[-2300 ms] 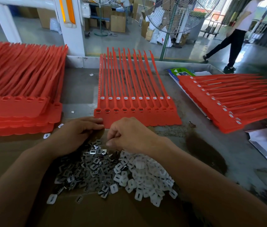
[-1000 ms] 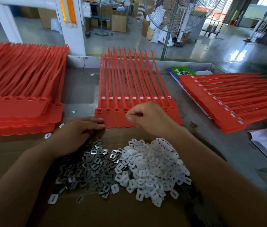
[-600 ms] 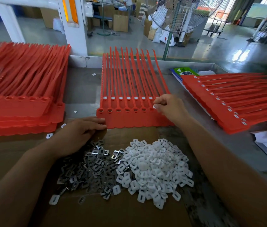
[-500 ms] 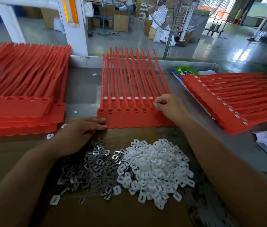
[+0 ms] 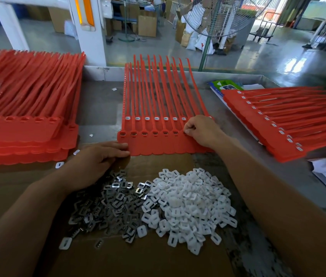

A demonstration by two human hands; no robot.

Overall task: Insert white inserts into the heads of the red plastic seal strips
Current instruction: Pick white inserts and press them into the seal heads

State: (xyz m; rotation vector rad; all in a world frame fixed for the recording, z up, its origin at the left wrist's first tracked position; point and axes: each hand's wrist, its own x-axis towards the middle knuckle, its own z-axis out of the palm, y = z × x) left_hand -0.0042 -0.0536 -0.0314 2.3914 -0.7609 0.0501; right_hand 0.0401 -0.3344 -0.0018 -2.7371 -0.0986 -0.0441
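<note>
Because a push on a head would slide the sheet of strips across the table, the left hand lies with straight fingers pressed on its near left corner, gripping nothing. The right hand is curled, its fingertips pinched together at the right end of the near row of heads. They seem to hold an insert there, though it is hidden beneath them. The loose inserts sit heaped on cardboard just in front of the sheet, beside a heap of metal clips, probably so each reach stays short. The other heads in that row show no white, so this row looks mostly undone. A left stack and a right stack flank the sheet. The right one shows white in its heads, so it is likely finished work.
</note>
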